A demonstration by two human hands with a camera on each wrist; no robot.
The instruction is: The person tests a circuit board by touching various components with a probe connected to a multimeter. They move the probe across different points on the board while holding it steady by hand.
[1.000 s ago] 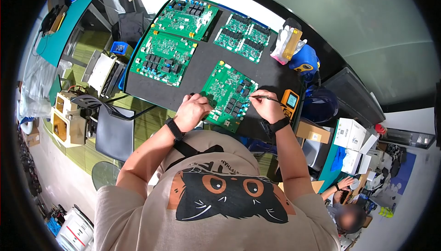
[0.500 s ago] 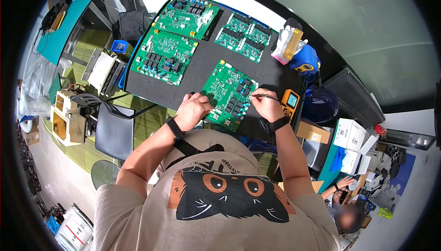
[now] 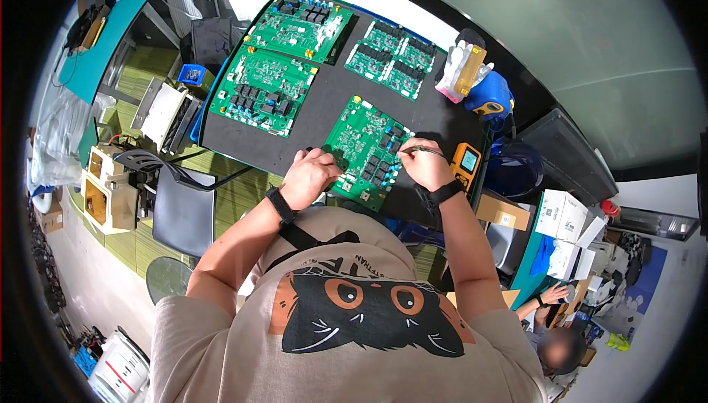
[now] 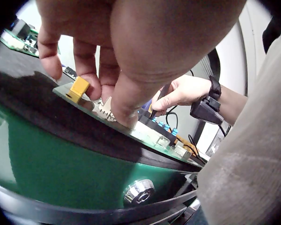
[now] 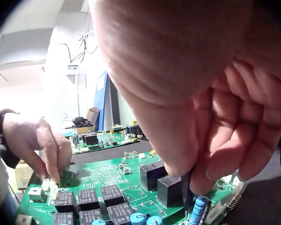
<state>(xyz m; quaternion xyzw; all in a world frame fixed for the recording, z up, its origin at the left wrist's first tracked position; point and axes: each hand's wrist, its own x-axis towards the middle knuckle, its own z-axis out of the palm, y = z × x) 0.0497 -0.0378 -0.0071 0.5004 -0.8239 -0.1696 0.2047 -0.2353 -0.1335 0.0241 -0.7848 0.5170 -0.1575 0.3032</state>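
A green circuit board (image 3: 361, 148) with black relays (image 5: 87, 199) and blue cylindrical components (image 5: 198, 210) lies on the dark mat near the person. My left hand (image 3: 311, 178) is at its near left edge, thumb and fingers pinching around a white connector (image 5: 51, 186) there. In my right hand (image 3: 426, 163), thumb and fingers hold slim black tweezers (image 5: 187, 197), pointing down at the board's right side. Their tips stand beside a blue component and a black relay (image 5: 170, 190). The right palm hides part of the board in the right wrist view.
Two large green boards (image 3: 267, 93) lie at the left of the table, and a panel of smaller boards (image 3: 391, 60) at the back. An orange meter (image 3: 464, 163), gloves (image 3: 457, 71) and a blue device (image 3: 490, 97) stand on the right. Another person's hand (image 3: 553, 294) shows at lower right.
My right hand has shifted slightly away from the body along the board's right side, tweezers still held. The left hand and the board stay where they were.
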